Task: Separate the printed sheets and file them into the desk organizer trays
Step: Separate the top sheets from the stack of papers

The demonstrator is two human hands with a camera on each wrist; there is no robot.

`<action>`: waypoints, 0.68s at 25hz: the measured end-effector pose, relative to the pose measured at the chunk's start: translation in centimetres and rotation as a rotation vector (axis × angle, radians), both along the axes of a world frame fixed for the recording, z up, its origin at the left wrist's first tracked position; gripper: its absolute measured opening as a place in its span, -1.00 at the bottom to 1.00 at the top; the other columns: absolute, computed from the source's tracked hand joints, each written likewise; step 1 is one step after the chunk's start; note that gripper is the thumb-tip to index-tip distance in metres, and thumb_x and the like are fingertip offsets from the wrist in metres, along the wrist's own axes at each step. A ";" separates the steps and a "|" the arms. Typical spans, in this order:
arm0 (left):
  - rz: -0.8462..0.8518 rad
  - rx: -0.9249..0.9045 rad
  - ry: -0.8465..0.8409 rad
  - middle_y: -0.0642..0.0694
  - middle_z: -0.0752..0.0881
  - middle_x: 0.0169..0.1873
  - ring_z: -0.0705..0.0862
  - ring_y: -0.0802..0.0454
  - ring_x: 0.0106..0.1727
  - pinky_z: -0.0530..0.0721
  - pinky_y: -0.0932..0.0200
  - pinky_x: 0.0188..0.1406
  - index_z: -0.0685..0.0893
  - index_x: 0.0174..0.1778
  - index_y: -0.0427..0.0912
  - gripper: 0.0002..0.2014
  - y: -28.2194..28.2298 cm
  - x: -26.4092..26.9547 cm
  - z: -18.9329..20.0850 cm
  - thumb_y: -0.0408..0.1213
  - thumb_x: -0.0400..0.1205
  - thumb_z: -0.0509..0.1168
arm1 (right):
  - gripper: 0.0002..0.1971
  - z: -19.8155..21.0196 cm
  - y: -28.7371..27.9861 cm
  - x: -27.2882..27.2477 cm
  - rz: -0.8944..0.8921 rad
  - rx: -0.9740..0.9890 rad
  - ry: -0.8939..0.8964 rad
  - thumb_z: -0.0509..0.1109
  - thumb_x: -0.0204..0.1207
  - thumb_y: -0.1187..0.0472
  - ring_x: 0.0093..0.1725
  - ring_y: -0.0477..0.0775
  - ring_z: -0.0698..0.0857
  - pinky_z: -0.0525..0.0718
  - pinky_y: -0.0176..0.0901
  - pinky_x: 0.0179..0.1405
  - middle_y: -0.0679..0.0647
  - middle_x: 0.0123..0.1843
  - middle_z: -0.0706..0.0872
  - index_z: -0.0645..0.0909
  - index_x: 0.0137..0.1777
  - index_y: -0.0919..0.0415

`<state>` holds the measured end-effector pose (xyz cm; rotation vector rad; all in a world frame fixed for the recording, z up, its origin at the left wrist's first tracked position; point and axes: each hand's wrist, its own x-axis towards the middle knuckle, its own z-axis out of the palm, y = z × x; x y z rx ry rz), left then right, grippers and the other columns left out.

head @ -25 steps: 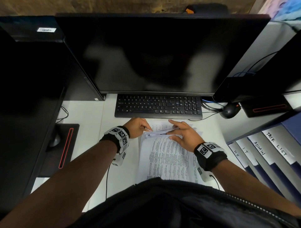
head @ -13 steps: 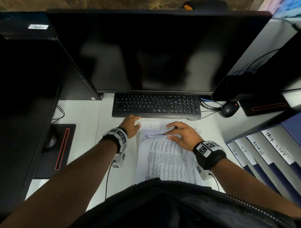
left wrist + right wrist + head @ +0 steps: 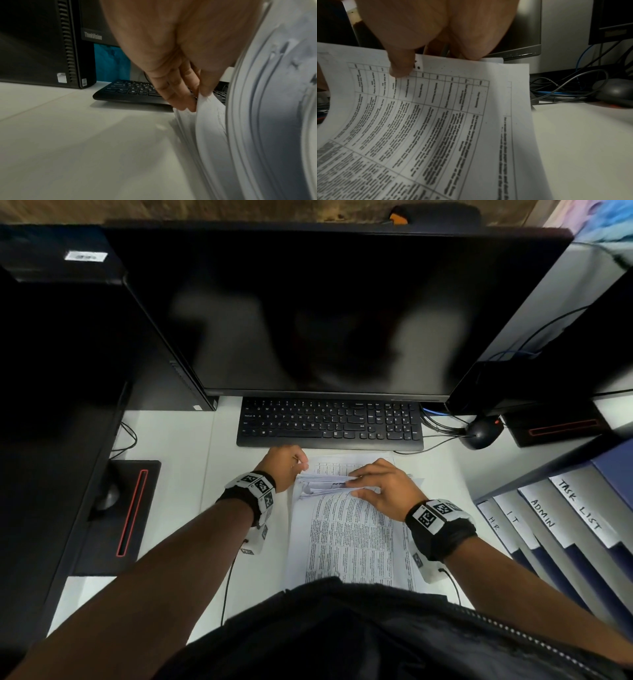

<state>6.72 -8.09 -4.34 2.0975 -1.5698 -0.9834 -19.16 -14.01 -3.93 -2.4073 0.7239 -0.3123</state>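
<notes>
A stack of printed sheets [image 3: 349,539] lies on the white desk [image 3: 171,460] in front of the keyboard. My right hand [image 3: 354,483] holds the far edge of the upper sheets raised and fanned. In the right wrist view its thumb [image 3: 400,70] presses on the top printed page [image 3: 436,121], and its fingers are hidden behind the paper. My left hand [image 3: 301,466] is at the stack's far left corner. There it pinches a sheet corner [image 3: 205,108] between thumb and fingers [image 3: 181,102]. The blue organizer trays [image 3: 555,522], labelled HR, IT, ADMIN and TASK LIST, stand at the right.
A black keyboard [image 3: 329,422] lies just beyond the sheets, under a large dark monitor [image 3: 325,313]. A mouse [image 3: 479,434] and cables [image 3: 442,426] sit at the right rear. A black computer tower [image 3: 51,364] and a monitor base with a red stripe [image 3: 130,515] fill the left.
The far edges of the upper sheets are fanned and lifted a little more under my right fingers. My left hand drew slightly left, then returned to the corner.
</notes>
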 end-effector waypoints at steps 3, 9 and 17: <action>0.046 -0.006 0.099 -0.02 0.70 -0.15 0.68 0.04 -0.11 0.65 0.16 -0.01 0.61 0.16 -0.10 -0.76 0.0 -0.3 0.9 -0.38 0.59 0.33 | -0.78 0.1 0.0 0.0 -0.002 -0.002 0.003 0.43 0.51 0.07 0.06 0.02 0.58 0.61 0.00 0.10 -0.09 0.16 0.72 0.74 0.13 -0.03; -0.225 -0.023 0.032 -0.19 0.75 -0.03 0.63 0.00 -0.06 0.60 0.15 0.06 0.79 0.03 -0.26 -0.62 0.4 0.3 2.1 -0.64 0.53 0.14 | -0.80 -0.2 0.1 0.0 -0.002 -0.050 0.007 0.44 0.51 0.12 0.15 0.00 0.52 0.56 -0.07 0.20 -0.06 0.27 0.66 0.75 0.12 0.03; -0.257 0.011 0.092 -0.11 0.75 0.14 0.65 0.07 0.17 0.51 0.26 0.28 0.76 0.10 -0.20 -0.62 0.6 0.8 1.6 -0.58 0.65 0.07 | -0.76 0.5 0.1 0.0 -0.004 -0.108 0.104 0.33 0.57 -0.03 0.18 -0.02 0.65 0.41 -0.05 0.33 -0.09 0.20 0.73 0.69 0.18 -0.12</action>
